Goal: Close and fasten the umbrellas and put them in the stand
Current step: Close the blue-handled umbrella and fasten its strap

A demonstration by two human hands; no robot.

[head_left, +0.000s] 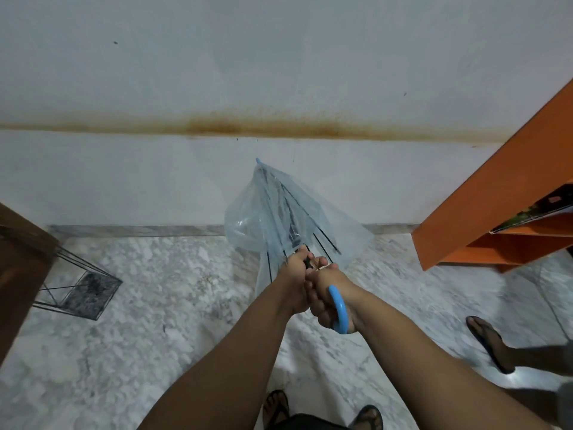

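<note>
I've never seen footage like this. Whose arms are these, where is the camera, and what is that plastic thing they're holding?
There is no machine: a person wears a wide-angle camera on the head, looking down at their own arms. The right hand holds the curved blue handle of a transparent umbrella, which points at the wall and is mostly folded, its plastic loose. The left hand has its grip round the shaft just ahead. On the marble floor, at the left, stands a black wire stand. An orange shelf is at the right. Sandalled feet show below, and another person's foot at the right.
</note>
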